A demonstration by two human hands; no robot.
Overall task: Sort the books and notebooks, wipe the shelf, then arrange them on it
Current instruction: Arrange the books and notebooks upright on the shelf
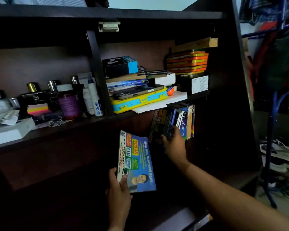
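Below the cluttered shelf (90, 121), left hand (118, 192) pinches a glossy notebook (137, 162) — right hand (174, 144) grips upright books (172, 120).

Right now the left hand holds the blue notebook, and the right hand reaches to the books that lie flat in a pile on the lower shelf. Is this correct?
Not quite. The head view shows the books standing upright in a row, spines out, not lying flat in a pile. The rest holds: the left hand holds the blue notebook, and the right hand reaches to those books on the lower shelf.
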